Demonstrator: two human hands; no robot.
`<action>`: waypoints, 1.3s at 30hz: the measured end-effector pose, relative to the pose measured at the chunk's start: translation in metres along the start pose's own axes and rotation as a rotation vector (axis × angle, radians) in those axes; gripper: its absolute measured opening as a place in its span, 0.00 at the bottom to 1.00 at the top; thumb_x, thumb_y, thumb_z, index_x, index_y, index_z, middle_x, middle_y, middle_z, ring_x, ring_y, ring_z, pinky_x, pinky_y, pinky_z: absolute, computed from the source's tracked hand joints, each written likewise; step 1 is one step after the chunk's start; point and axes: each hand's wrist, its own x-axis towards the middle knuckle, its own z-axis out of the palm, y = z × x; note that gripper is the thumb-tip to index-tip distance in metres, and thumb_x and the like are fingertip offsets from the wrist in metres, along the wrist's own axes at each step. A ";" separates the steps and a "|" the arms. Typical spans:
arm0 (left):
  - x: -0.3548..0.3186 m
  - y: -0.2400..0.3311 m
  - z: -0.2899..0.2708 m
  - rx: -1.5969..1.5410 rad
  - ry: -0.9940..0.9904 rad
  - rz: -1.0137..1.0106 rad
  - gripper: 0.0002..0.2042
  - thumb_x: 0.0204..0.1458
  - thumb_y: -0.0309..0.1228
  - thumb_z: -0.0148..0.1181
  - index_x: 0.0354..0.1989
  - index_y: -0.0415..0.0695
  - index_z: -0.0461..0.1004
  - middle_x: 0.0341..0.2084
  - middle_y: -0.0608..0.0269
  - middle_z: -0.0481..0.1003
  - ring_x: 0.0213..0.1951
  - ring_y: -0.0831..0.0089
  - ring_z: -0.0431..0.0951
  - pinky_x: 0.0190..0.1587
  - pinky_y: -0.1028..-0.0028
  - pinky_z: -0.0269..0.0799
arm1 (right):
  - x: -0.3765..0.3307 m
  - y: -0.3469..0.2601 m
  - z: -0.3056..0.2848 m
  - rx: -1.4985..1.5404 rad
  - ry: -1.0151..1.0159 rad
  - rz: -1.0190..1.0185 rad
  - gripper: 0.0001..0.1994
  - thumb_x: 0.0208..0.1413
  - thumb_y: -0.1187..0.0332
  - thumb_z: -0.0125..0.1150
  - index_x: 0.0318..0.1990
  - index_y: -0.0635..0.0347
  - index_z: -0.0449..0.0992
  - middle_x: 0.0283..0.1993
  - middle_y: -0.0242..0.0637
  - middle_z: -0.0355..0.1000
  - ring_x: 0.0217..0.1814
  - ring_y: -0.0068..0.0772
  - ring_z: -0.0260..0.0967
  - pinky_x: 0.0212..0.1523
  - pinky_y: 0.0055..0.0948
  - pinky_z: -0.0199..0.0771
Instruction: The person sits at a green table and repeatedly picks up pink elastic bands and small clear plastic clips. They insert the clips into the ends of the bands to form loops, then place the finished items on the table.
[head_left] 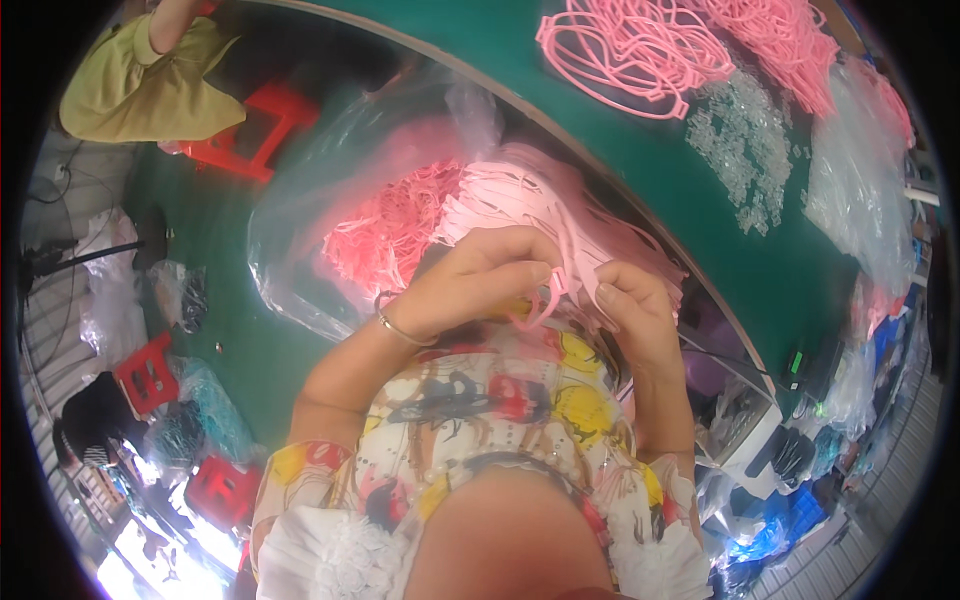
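In front of my body, my left hand [485, 275] pinches a thin pink strap [546, 300] between thumb and fingertips, and part of it curls down below the fingers. Close to its right, my right hand [638, 305] has thumb and fingers pressed together at the edge of the pale pink straps; what sits between these fingertips is too small to make out. Just beyond both hands a thick bundle of pale pink straps [510, 195] lies heaped over my lap. Left of it, a tangle of darker pink straps [390, 225] fills a large clear plastic bag [285, 235].
A green table [640, 165] curves along the right, carrying pink cord loops [640, 55], small clear plastic pieces [745, 145] and a clear bag [860, 165]. Red stools [250, 130] stand on the green floor to the left. Another person's yellow-green garment [150, 85] shows at top left.
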 end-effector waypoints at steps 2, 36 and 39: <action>-0.002 0.001 -0.001 -0.055 0.030 -0.026 0.05 0.56 0.27 0.51 0.34 0.40 0.72 0.30 0.69 0.72 0.34 0.84 0.71 0.37 0.81 0.67 | 0.003 0.002 -0.005 0.025 -0.070 0.084 0.09 0.58 0.67 0.54 0.35 0.65 0.75 0.21 0.22 0.65 0.19 0.10 0.55 0.19 0.13 0.50; 0.006 -0.005 -0.007 -0.039 -0.009 -0.074 0.05 0.53 0.27 0.52 0.32 0.40 0.73 0.28 0.70 0.72 0.32 0.84 0.70 0.36 0.82 0.66 | 0.018 0.005 -0.008 0.021 -0.113 0.199 0.08 0.56 0.68 0.56 0.32 0.64 0.75 0.18 0.21 0.63 0.17 0.10 0.53 0.18 0.14 0.50; 0.006 -0.003 -0.004 -0.016 -0.056 -0.087 0.05 0.56 0.27 0.51 0.34 0.40 0.72 0.28 0.69 0.72 0.32 0.84 0.70 0.34 0.82 0.67 | 0.020 0.008 -0.005 0.016 -0.128 0.190 0.08 0.57 0.68 0.56 0.33 0.64 0.74 0.23 0.23 0.66 0.21 0.11 0.57 0.22 0.14 0.55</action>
